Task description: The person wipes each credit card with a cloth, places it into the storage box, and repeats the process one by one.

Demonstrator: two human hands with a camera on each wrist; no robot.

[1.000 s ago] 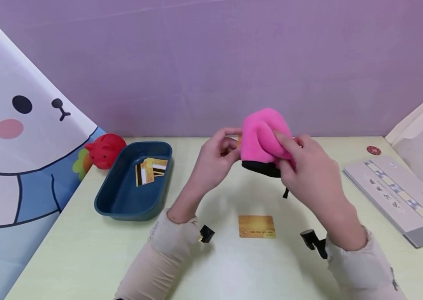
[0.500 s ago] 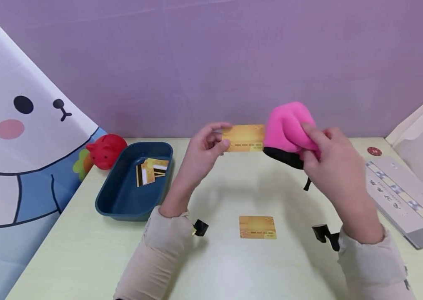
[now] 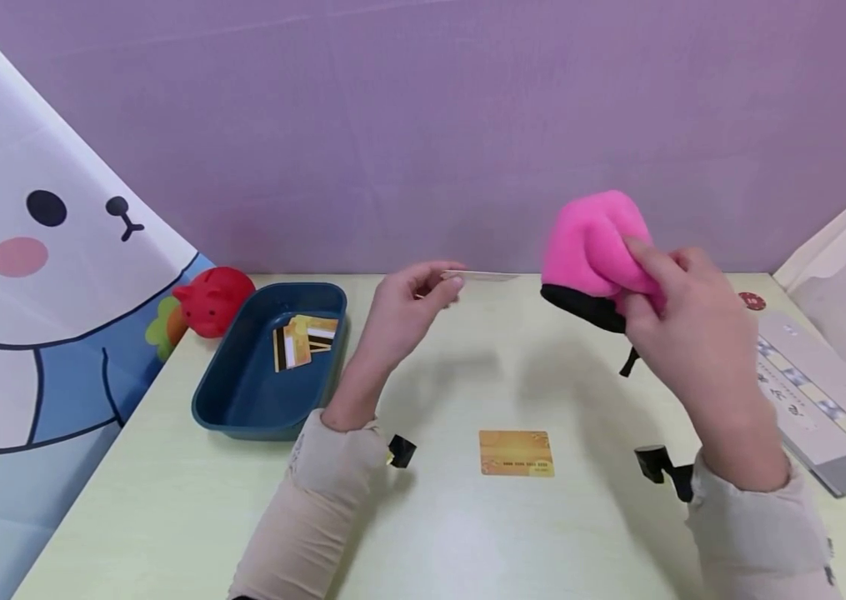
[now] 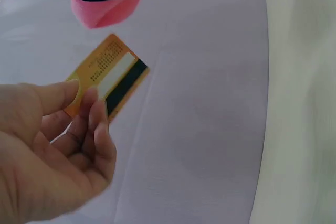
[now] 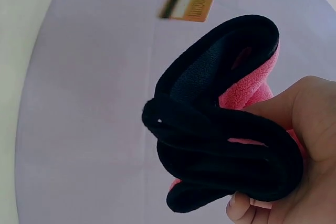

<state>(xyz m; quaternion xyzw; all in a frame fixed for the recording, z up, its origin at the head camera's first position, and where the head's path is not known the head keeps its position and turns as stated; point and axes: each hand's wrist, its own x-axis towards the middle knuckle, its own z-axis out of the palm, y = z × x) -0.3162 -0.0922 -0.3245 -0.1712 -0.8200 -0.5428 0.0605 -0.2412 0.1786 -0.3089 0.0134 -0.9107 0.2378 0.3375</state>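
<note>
In the head view my left hand [image 3: 407,308] pinches a gold bank card [image 3: 493,276], tilted so that only its thin edge shows. From the left wrist, the card's back [image 4: 118,74] appears with its dark stripe and white strip. My right hand [image 3: 700,342] grips a bunched pink fleece piece with black trim [image 3: 573,250], held up to the right of the card and apart from it. A short black cord [image 3: 628,362] dangles below. The right wrist view looks into its folded black opening [image 5: 210,77]. On the table in front lies another gold card [image 3: 516,452].
At left, a dark blue tray [image 3: 242,400] holds several gold cards [image 3: 292,348]. Behind it sits a red piggy bank [image 3: 212,302]. A red poker chip [image 3: 752,301] and a flat grey box or folder [image 3: 831,417] lie at right, partly behind the right arm.
The card has come out of the pink fleece piece. My right hand has moved right with the fleece, widening the gap. My left hand has tipped the card from face-on to edge-on.
</note>
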